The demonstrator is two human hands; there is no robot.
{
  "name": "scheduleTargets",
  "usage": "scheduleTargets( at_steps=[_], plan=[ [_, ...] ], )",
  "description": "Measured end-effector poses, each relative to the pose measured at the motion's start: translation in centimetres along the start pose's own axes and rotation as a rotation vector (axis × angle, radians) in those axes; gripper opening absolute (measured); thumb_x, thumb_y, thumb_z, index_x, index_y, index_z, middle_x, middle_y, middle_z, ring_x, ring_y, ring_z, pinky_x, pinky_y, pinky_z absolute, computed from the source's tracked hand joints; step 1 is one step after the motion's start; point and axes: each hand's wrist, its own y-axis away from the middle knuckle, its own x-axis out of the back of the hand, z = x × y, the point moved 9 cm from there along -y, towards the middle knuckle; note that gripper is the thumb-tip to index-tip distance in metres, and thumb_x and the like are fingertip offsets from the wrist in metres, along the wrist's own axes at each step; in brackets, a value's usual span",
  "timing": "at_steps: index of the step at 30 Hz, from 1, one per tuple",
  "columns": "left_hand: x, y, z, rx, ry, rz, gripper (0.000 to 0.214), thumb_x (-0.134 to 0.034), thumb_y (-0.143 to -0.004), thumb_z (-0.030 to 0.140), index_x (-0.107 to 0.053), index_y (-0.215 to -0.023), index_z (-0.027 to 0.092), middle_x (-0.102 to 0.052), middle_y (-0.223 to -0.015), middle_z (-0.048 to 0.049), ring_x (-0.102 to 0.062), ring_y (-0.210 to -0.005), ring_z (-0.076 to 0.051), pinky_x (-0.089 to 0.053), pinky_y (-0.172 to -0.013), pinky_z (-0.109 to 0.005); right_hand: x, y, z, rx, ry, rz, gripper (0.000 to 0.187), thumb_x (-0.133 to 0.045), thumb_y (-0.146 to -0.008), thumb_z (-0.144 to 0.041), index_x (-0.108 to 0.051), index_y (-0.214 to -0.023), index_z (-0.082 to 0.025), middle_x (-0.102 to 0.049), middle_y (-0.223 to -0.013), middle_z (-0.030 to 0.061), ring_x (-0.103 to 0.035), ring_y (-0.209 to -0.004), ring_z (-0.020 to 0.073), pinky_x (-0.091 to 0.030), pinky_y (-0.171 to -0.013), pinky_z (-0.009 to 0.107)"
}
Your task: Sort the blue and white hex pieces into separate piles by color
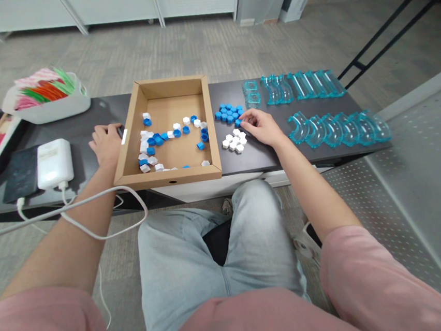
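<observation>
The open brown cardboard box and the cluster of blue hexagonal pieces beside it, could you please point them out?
Open brown cardboard box (pixel 190 175): head view, near rim.
Cluster of blue hexagonal pieces (pixel 229 113): head view, central piece.

The box (pixel 182 176) is light brown, with a white sticker (pixel 124 137). The blue tiles (pixel 229 111) are bright, and the white tiles (pixel 235 142) are plain. The see-through bits (pixel 333 130) are blue-green. The counter (pixel 82 125) is dark grey. The shirt (pixel 259 323) is pink, and the jeans (pixel 186 257) are pale blue. The tub (pixel 59 111) is white, and the bunch (pixel 44 93) in it is pink, orange-red and green. The floor (pixel 189 49) has greyish streaks.
</observation>
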Motion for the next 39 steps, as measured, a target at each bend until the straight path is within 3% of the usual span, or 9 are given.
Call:
scheduleTargets(
  at_steps=[10, 18, 34, 39],
  plan=[
    [0.08, 0.05, -0.03, 0.027, 0.018, -0.024, 0.063, -0.037, -0.116, 0.036, -0.063, -0.169, 0.015, -0.05, -0.174, -0.0293, -0.046, -0.159, -0.047, -0.037, -0.133, -0.064, -0.06, -0.05, 0.27, 0.01, -0.005, 0.001, 0.036, -0.085, -0.095, -0.059, -0.08, -0.111, -0.027, -0.077, -0.097, 0.0047, -0.065, -0.082, 0.0241, -0.059, -0.084, 0.042],
    [0.17, -0.07, 0.08, 0.008, 0.028, -0.003, 0.059, -0.038, -0.116, 0.029, -0.065, -0.166, 0.015, -0.052, -0.17, -0.0333, -0.049, -0.156, -0.048, -0.038, -0.13, -0.068, 0.01, -0.01, 0.28, -0.003, 0.019, -0.009, 0.038, -0.086, -0.096, -0.061, -0.08, -0.113, -0.028, -0.077, -0.098, 0.004, -0.066, -0.085, 0.0244, -0.059, -0.084, 0.041],
    [0.23, 0.22, 0.16, 0.032, -0.004, -0.03, 0.065, -0.036, -0.114, 0.035, -0.062, -0.17, 0.016, -0.05, -0.174, -0.0277, -0.046, -0.158, -0.048, -0.037, -0.133, -0.062, 0.15, 0.1, 0.03, 0.004, 0.014, 0.008, 0.038, -0.086, -0.096, -0.062, -0.081, -0.112, -0.028, -0.079, -0.098, 0.0048, -0.065, -0.083, 0.0246, -0.061, -0.086, 0.043],
    [0.29, 0.31, 0.39, 0.024, -0.005, -0.026, 0.062, -0.036, -0.116, 0.033, -0.063, -0.169, 0.014, -0.05, -0.173, -0.0303, -0.047, -0.158, -0.047, -0.037, -0.133, -0.063, 0.06, 0.08, 0.04, 0.002, 0.012, 0.007, 0.037, -0.086, -0.096, -0.061, -0.081, -0.112, -0.028, -0.079, -0.096, 0.0043, -0.065, -0.082, 0.0244, -0.06, -0.084, 0.043]
  ],
)
